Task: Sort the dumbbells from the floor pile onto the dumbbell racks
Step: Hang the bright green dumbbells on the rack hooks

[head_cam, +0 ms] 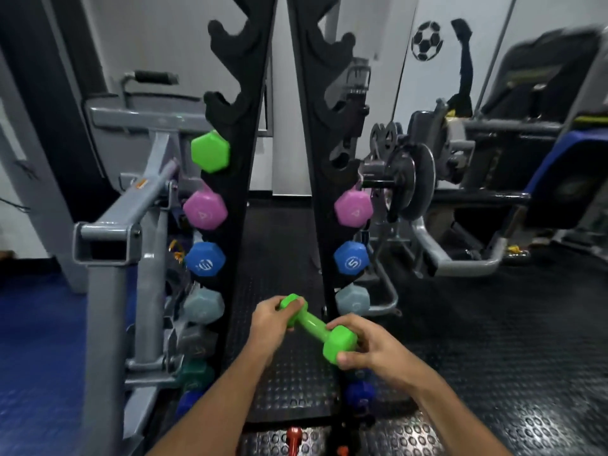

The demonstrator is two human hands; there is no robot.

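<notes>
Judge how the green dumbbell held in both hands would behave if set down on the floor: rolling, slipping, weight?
The green dumbbell has hexagonal ends, so it probably stays put rather than rolling. Its smooth, glossy coating might be slightly slippery. The left hand and right hand each grip one end, though it looks small, likely light.

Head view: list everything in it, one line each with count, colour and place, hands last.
held dumbbell: one, bright green, gripped at both ends, low centre
left rack: one, black, green, pink, blue, grey and darker dumbbells on its left side
right rack: one, black, pink, blue, grey dumbbells on its right side; the cradle above the pink one is bare
floor dumbbell: one, red, bottom edge
weight machines: grey, either side
floor mat: black, studded
left hand: grips far head
right hand: grips near head
</notes>
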